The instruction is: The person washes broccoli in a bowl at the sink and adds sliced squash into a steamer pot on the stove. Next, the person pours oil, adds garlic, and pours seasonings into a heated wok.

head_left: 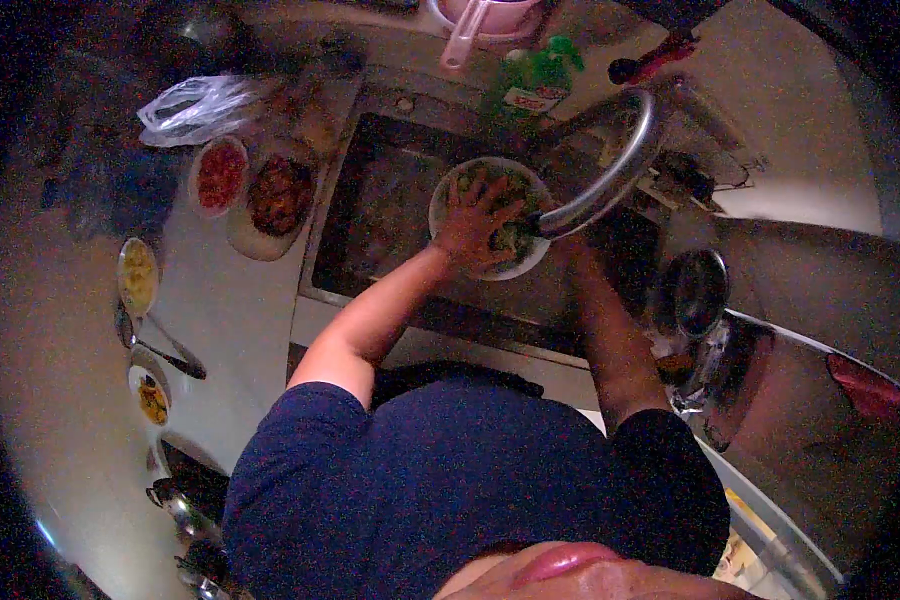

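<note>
A white bowl (442, 218) of leafy greens (512, 238) is in or just above the sink, below the curved metal faucet (625, 165). My left hand (480, 222) lies over the greens inside the bowl, its fingers spread apart. On the bowl's right side is my right hand (568, 246), dark and mostly hidden behind the faucet's end. Whether its fingers grip the rim I cannot tell.
Left of the sink (365, 200) stand a bowl of red pieces (220, 177), a bowl of dark brown food (281, 193) and a clear plastic bag (200, 110). A green bottle (537, 82) stands behind the sink; a dark pan (695, 290) is at right.
</note>
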Tool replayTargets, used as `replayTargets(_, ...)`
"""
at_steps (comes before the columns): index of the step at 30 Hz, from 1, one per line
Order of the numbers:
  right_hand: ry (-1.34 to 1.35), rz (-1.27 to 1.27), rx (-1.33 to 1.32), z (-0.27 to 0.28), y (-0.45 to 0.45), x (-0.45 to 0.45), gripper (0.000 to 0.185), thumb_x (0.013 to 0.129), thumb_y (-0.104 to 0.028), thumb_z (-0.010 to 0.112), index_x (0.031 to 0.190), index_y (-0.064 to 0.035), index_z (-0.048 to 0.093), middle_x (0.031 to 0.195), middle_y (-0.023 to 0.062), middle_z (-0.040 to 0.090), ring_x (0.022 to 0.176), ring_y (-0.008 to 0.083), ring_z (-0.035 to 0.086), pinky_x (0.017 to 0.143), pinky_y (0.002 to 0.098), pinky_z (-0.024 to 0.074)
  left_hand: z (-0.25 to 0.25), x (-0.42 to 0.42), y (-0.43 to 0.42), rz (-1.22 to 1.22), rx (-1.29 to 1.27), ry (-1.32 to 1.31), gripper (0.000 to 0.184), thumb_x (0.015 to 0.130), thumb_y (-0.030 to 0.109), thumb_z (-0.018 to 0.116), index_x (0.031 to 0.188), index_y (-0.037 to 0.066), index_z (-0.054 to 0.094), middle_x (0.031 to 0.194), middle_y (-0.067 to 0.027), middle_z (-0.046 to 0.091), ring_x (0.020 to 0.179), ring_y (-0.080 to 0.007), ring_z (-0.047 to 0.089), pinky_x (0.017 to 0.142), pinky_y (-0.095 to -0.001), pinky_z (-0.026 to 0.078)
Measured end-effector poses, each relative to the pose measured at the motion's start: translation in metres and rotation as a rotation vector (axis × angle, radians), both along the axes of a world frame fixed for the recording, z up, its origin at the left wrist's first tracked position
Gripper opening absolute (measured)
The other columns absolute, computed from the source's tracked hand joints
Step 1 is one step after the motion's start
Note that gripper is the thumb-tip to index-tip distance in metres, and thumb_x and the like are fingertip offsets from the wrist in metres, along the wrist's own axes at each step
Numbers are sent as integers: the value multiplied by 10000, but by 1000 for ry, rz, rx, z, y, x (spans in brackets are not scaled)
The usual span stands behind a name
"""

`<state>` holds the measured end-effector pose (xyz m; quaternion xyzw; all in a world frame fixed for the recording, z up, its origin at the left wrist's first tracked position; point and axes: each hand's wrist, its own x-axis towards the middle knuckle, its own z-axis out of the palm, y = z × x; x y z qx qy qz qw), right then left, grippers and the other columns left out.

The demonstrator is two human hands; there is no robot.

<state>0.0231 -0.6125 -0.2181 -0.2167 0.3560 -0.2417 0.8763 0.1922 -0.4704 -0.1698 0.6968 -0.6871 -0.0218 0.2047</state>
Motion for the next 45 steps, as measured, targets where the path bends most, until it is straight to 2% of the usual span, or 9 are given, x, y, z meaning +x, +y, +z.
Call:
replayTargets(12,50,16,84,-35,49,-13,338,812,-124,544,1127,-60,437,1058,103,516,947,239,536,745,391,484,11,12,7,109,-106,81,740,588,600,571,1222,246,430,1283,-164,337,1221,-383,231,987,-534,137)
replayTargets(16,127,-80,45,-28,58,-41,332,812,-122,545,1120,-56,441,1053,107,517,941,241,539,733,390,489,24,-8,7,57,17,-57,718,589,553,607,1209,230,447,1270,-166,350,1209,-381,250,988,-518,160)
replayTargets(22,286,-142,-208,66,92,-39,353,809,-138,558,1129,-31,453,1031,114,537,895,231,559,717,372,493,-15,-40,14,7,-172,360,703,627,509,630,1229,207,429,1323,-162,286,1243,-371,198,998,-508,159)
replayTargets(25,736,20,-477,24,79,-71,356,813,-165,560,1125,-11,481,971,105,571,829,214,577,697,349,483,-19,-56,22,0,-145,586,701,659,522,613,1253,213,404,1348,-164,242,1261,-358,165,1012,-491,142)
replayTargets(28,690,-50,-499,80,101,-62,330,807,-162,571,1086,8,524,926,89,594,784,183,580,677,318,469,-44,-75,25,-28,-180,661,704,677,528,602,1270,218,383,1362,-158,219,1268,-347,152,1023,-471,123)
replayTargets(34,797,118,-859,130,110,-64,342,805,-158,576,1090,22,526,970,86,591,819,138,559,711,284,449,-5,-86,37,-44,-269,817,703,665,504,622,1265,220,391,1352,-157,237,1261,-350,170,1021,-474,123)
replayTargets(37,726,71,-991,106,101,-71,321,801,-230,580,1047,-23,564,923,62,615,814,127,566,713,274,450,-13,-94,36,-8,-240,890,691,661,474,635,1258,218,399,1340,-152,259,1252,-358,184,1018,-481,129)
replayTargets(40,619,134,-869,130,104,-66,355,809,-161,576,1108,19,511,983,85,586,844,136,558,740,266,448,-19,-102,31,33,-316,863,675,664,448,639,1255,222,404,1331,-146,274,1245,-367,190,1017,-481,137)
replayTargets(45,619,154,-910,137,104,-71,409,796,-212,606,1121,13,504,996,81,584,853,136,559,736,265,449,-22,-111,26,55,-341,813,663,664,450,631,1250,232,409,1324,-145,280,1239,-375,195,1012,-483,152)
